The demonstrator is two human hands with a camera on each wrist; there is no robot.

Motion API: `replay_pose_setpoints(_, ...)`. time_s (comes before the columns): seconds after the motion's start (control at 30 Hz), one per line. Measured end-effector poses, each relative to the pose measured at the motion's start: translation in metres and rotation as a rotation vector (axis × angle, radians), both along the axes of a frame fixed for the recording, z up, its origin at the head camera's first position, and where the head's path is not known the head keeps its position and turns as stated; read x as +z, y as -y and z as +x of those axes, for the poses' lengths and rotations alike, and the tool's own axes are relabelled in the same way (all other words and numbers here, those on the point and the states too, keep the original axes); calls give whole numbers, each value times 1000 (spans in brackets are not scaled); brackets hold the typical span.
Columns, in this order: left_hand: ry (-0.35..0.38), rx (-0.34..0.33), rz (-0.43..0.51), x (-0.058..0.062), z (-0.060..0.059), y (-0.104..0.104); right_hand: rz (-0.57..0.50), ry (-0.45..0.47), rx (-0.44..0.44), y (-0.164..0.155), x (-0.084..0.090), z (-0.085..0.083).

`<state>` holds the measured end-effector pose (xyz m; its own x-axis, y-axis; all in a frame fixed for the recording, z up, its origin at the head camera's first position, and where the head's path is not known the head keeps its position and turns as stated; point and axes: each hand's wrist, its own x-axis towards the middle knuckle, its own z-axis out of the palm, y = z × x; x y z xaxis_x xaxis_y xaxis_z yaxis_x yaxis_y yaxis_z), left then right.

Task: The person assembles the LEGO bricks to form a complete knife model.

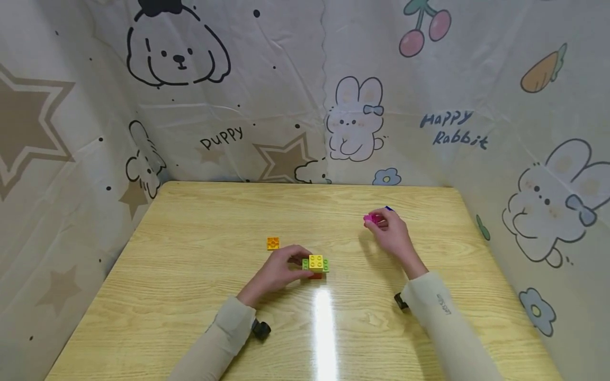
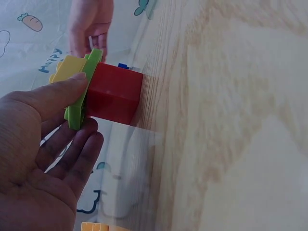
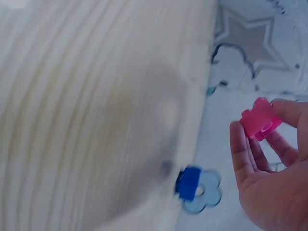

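While the left hand, partly closed, grips a brick stack on the desk between thumb and fingers, the right hand pinches a pink toy brick above the desk, farther back and right of the stack. Stack, top down: yellow four-stud brick; green piece, projecting both ends; red block. Blue brick: near the right hand. Orange brick: beyond the left hand.
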<state>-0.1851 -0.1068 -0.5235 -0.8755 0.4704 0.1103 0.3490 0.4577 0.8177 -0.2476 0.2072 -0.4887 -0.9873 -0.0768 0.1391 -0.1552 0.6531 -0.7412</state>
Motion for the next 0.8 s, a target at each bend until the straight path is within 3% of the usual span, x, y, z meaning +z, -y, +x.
replay_pose_setpoints(0.37, 4, -6, -7, 2, -1, -2, -210, 44, 151, 44, 14, 23)
replay_pose_setpoints(0.8, -14, -28, -5, 2, -2, -2, -311, 152, 395, 67, 21, 46)
